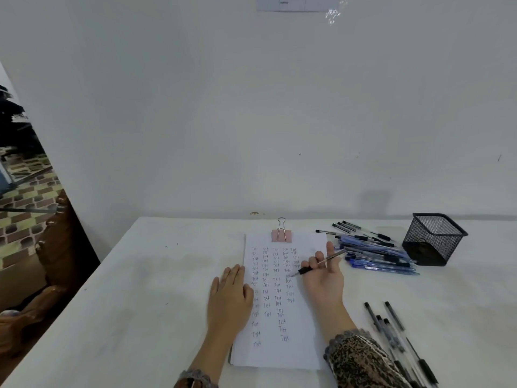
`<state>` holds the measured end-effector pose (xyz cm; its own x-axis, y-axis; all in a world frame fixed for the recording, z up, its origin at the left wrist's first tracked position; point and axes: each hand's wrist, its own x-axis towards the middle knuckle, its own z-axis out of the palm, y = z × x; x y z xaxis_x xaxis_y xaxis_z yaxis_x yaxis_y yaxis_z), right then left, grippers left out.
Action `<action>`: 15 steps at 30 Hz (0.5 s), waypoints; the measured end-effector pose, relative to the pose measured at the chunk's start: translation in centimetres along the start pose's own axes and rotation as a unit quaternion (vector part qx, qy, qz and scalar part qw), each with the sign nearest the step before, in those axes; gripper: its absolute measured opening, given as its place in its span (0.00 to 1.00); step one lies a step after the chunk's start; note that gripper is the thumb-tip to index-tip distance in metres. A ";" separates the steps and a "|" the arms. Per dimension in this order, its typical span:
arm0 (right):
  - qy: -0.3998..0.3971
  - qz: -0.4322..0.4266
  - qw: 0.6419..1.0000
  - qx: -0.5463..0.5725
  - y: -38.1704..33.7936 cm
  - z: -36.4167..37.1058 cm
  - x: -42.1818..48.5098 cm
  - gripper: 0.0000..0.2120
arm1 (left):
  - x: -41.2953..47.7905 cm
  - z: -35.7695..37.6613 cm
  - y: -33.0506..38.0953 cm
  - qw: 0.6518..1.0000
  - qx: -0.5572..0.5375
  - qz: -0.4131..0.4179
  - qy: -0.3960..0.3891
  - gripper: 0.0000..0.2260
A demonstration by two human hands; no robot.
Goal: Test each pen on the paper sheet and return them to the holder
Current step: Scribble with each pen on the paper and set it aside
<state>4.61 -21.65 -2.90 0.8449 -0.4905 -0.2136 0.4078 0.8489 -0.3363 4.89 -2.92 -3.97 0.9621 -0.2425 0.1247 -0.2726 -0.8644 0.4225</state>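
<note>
Right hand (324, 278) pinching pen (321, 261), fingers curling round clear barrel. Black grip and tip pointing to 8 o'clock over paper sheet (305, 337), among "Test" rows; contact too small to tell. Pen's long axis running 8-to-2. Left hand (229, 295) lying flat, fingers straight, pressing sheet's 9 o'clock edge. Holder (433, 242), black mesh, standing upright at 2 o'clock from grip, right hand sitting nearer. Blue pen pile (377, 260) lying between; black pens (391, 329) lying at 4 o'clock.

One wide-angle head-worn view, looking forward and down from close above the white worktop (167, 275), facing a blank wall (251, 107).
</note>
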 end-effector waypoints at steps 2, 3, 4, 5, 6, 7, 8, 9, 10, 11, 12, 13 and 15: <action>-0.008 -0.003 1.000 -0.001 -0.1 0.0 -0.3 0.12 | 0.0 0.1 0.0 1.000 -0.004 -0.001 0.000 0.22; -0.007 -0.008 1.000 -0.001 -0.2 0.0 -0.5 0.12 | 0.0 0.1 0.0 1.000 -0.005 -0.002 0.001 0.22; -0.007 -0.013 1.000 0.001 -0.3 0.1 -0.8 0.12 | -0.1 0.1 0.0 1.000 -0.005 -0.002 0.003 0.22; -0.008 -0.017 1.000 0.003 -0.5 0.3 -1.0 0.11 | 0.0 0.1 0.0 1.000 -0.005 -0.002 0.004 0.22; -0.007 -0.018 1.000 0.002 -0.9 0.5 -1.2 0.11 | 0.0 0.0 0.0 1.000 -0.005 -0.001 0.004 0.22; -0.007 -0.014 1.000 -0.004 -1.5 0.8 -1.5 0.11 | 0.0 0.0 0.0 1.000 -0.005 0.000 0.004 0.22; -0.006 -0.005 1.000 -0.027 -2.4 1.2 -1.9 0.11 | -0.1 0.0 0.0 1.000 -0.004 0.001 0.006 0.22; -0.001 0.004 0.997 -0.071 -3.5 1.7 -2.4 0.11 | -0.1 0.0 0.0 1.000 -0.004 0.001 0.008 0.22; 0.007 0.011 0.990 -0.139 -4.9 2.2 -3.1 0.11 | -0.1 0.0 0.0 1.000 -0.005 0.002 0.009 0.22; 0.021 0.006 0.972 -0.233 -6.4 2.5 -3.8 0.10 | -0.1 0.1 -0.1 1.000 -0.008 0.002 0.009 0.22; 0.035 -0.016 0.936 -0.349 -8.0 2.7 -4.7 0.10 | -0.1 0.1 -0.1 1.000 -0.008 0.002 0.010 0.22; 0.050 -0.049 0.878 -0.473 -9.6 2.5 -5.3 0.09 | -0.1 0.1 -0.1 1.000 -0.006 0.001 0.011 0.22; 0.092 -0.110 0.705 -0.694 -12.5 1.2 -6.2 0.11 | -0.1 0.2 -0.1 1.000 -0.001 0.001 0.009 0.22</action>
<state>-5.32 -28.94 3.74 0.7025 -0.7063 -0.0879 -0.3181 -0.2012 -0.9265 4.83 -2.91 -4.16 0.9615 -0.2362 0.1407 -0.2741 -0.8632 0.4240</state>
